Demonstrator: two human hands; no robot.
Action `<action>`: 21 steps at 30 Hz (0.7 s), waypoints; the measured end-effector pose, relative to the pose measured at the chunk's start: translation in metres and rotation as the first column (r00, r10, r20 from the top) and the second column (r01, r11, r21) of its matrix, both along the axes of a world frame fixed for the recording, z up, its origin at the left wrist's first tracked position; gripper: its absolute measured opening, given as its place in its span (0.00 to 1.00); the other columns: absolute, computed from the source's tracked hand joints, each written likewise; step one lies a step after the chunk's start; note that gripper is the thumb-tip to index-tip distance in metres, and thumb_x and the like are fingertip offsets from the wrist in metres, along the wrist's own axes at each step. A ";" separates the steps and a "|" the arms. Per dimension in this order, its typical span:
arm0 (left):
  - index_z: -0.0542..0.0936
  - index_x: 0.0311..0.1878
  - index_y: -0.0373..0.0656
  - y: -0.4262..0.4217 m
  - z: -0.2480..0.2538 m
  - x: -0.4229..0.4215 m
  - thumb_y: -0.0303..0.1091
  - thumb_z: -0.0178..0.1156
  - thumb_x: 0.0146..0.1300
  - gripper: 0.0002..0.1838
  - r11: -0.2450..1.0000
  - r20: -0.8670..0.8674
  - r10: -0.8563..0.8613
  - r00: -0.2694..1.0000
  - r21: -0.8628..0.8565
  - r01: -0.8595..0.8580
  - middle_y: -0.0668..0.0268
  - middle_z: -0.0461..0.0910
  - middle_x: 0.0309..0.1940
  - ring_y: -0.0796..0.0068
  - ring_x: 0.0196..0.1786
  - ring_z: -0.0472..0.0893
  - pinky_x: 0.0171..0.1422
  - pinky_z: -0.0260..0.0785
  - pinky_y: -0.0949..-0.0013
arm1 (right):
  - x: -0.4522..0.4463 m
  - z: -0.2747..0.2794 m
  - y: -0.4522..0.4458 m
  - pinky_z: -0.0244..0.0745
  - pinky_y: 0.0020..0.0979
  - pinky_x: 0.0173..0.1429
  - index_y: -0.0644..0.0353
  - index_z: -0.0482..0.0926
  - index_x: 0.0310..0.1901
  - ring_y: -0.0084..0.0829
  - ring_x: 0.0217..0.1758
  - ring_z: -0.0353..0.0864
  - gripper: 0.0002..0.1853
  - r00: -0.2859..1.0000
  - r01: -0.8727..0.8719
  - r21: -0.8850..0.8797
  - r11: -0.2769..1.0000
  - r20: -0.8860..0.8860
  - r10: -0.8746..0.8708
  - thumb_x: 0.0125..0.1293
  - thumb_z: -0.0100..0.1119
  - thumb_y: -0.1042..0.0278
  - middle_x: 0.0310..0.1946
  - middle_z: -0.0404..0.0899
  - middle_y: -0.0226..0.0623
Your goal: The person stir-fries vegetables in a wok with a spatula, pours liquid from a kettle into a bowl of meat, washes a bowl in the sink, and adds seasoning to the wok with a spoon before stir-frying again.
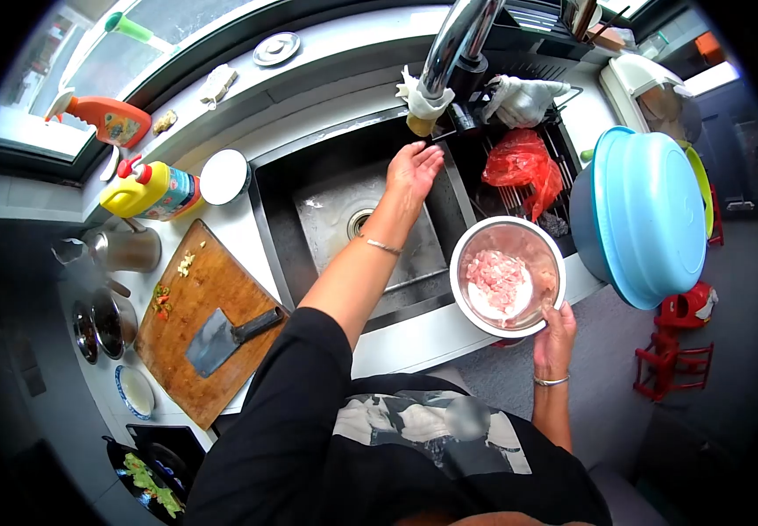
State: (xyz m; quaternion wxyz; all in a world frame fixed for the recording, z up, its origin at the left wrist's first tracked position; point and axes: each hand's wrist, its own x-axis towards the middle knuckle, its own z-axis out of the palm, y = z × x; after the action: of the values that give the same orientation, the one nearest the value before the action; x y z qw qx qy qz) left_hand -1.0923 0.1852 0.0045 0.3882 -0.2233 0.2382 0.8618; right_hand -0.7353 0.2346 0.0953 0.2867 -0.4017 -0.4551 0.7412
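Note:
My right hand (556,340) grips the rim of a steel bowl (551,250), holding it tilted at the sink's front right corner. Small pieces of raw pink meat (496,279) lie in the bowl, with something white beside them. My left hand (416,173) is over the sink (366,206), just below the cloth-wrapped mouth of the faucet (431,96). Its fingers are stretched out and nothing shows in them. I cannot make out any water stream at the faucet.
On the left, a cleaver (221,340) lies on a wooden cutting board (181,368) with chopped bits. A yellow bottle (146,195) stands behind it. Right of the sink are a red plastic bag (523,168) and large blue basins (659,210).

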 end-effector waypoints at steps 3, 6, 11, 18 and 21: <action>0.71 0.42 0.27 -0.013 0.007 0.001 0.24 0.50 0.61 0.10 0.997 0.022 0.049 0.999 -0.055 -0.048 0.39 0.74 0.44 0.46 0.45 0.78 0.49 0.77 0.51 | -0.002 0.004 0.004 0.73 0.26 0.55 0.67 0.73 0.51 0.24 0.47 0.77 0.16 1.000 -0.009 -0.002 1.000 -0.010 0.009 0.60 0.53 0.78 0.46 0.78 0.36; 0.70 0.43 0.26 -0.014 0.020 -0.007 0.23 0.49 0.62 0.09 0.989 -0.013 0.036 0.999 -0.146 -0.037 0.40 0.75 0.43 0.45 0.46 0.78 0.51 0.77 0.51 | -0.009 0.011 0.001 0.72 0.27 0.54 0.68 0.74 0.47 0.24 0.45 0.77 0.13 1.000 0.018 -0.010 1.000 -0.012 -0.018 0.60 0.55 0.77 0.43 0.78 0.36; 0.70 0.48 0.29 0.000 0.010 -0.015 0.37 0.43 0.68 0.18 0.989 -0.069 -0.121 0.990 0.073 0.126 0.41 0.76 0.47 0.47 0.46 0.79 0.49 0.76 0.53 | -0.011 0.011 0.000 0.72 0.27 0.53 0.68 0.75 0.45 0.23 0.43 0.76 0.11 1.000 0.028 -0.003 1.000 -0.015 -0.028 0.60 0.57 0.77 0.42 0.78 0.36; 0.67 0.52 0.31 0.043 -0.013 -0.014 0.38 0.40 0.72 0.18 0.976 -0.132 -0.212 0.968 -0.080 0.203 0.41 0.77 0.45 0.51 0.39 0.81 0.43 0.78 0.59 | -0.009 0.014 -0.003 0.72 0.26 0.52 0.67 0.75 0.44 0.22 0.43 0.76 0.10 0.999 0.029 0.009 1.000 0.014 -0.029 0.60 0.57 0.77 0.41 0.78 0.35; 0.65 0.54 0.29 0.029 -0.026 -0.015 0.31 0.44 0.70 0.15 0.994 -0.055 -0.107 0.993 0.029 0.109 0.36 0.72 0.51 0.49 0.49 0.78 0.49 0.76 0.56 | -0.002 0.015 -0.004 0.72 0.26 0.52 0.67 0.75 0.43 0.22 0.43 0.76 0.10 0.999 0.044 0.022 0.999 0.015 -0.044 0.60 0.56 0.77 0.40 0.78 0.35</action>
State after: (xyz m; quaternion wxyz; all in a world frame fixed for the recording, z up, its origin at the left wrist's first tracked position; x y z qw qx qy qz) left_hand -1.1069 0.2147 -0.0213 0.4313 -0.1807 0.2463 0.8490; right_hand -0.7372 0.2301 0.1099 0.3037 -0.4141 -0.4562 0.7267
